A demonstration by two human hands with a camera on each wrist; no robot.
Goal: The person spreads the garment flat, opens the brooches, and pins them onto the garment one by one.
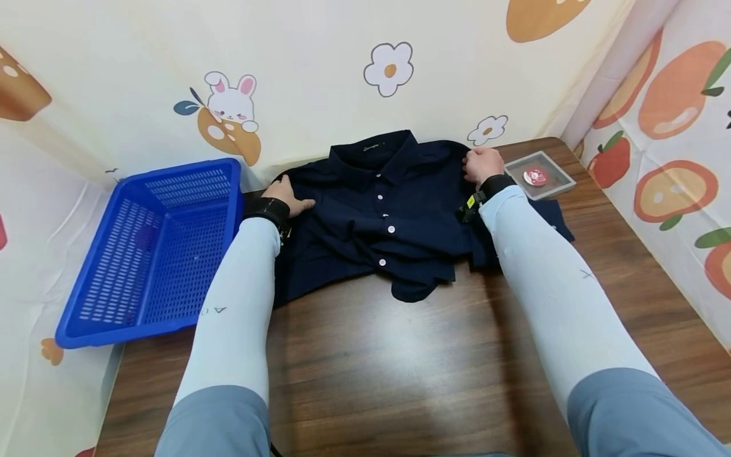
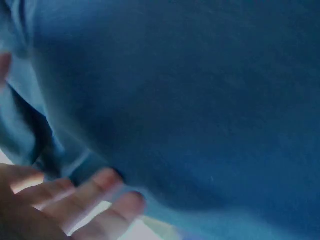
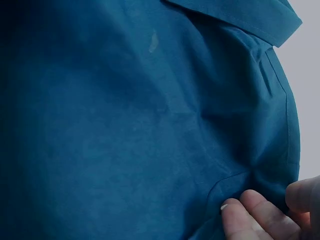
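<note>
A dark navy button-up shirt [image 1: 342, 216] lies spread on the table, its collar toward the wall and its lower part bunched in folds. My left hand [image 1: 289, 195] rests on the shoulder at the left, thumb stretched apart over the cloth. In the left wrist view the fingers [image 2: 75, 202] lie fairly straight along the fabric's edge. At the opposite shoulder my right hand [image 1: 484, 165] pinches the cloth. Its curled fingers [image 3: 255, 217] press the fabric near the seam in the right wrist view. One sleeve extends beneath the right forearm.
A blue plastic basket [image 1: 233, 209] stands left of the shirt, close to the left forearm. Beyond the right hand, a clear shallow box [image 1: 555, 184] with a red and white round item sits near the table's back corner. A patterned curtain [image 1: 320, 76] hangs behind the wooden table [image 1: 365, 381].
</note>
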